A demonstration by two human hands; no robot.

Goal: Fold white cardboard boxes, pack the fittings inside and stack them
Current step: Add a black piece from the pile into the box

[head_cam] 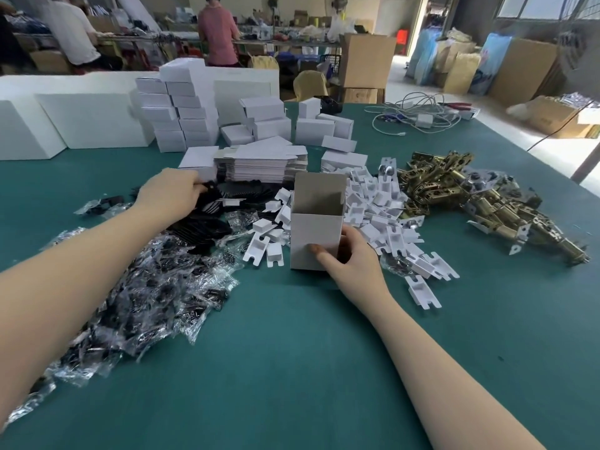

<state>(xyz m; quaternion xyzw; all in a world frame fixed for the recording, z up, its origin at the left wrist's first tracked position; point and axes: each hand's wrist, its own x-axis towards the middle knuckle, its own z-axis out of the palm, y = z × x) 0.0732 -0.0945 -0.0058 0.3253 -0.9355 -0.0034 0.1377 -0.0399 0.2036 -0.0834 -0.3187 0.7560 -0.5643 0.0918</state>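
A white cardboard box (pixel 313 228) stands upright on the green table (pixel 292 368), its top open and the lid flap raised behind. My right hand (pixel 349 258) grips its lower right corner, thumb on the front face. My left hand (pixel 170 193) reaches to the far left and pinches a black flat piece (pixel 211 190) from the pile of black pieces (pixel 224 206). Flat white box blanks (pixel 263 165) lie stacked behind the box. Brass-coloured metal fittings (pixel 454 196) are heaped at the right. White card inserts (pixel 380 209) lie scattered around the box.
Small clear bags of dark parts (pixel 139 293) spread over the left of the table. Finished white boxes (pixel 181 112) are stacked at the back, with large white cartons (pixel 91 118) to their left. Cables (pixel 418 115) lie at the far right. People work at benches behind.
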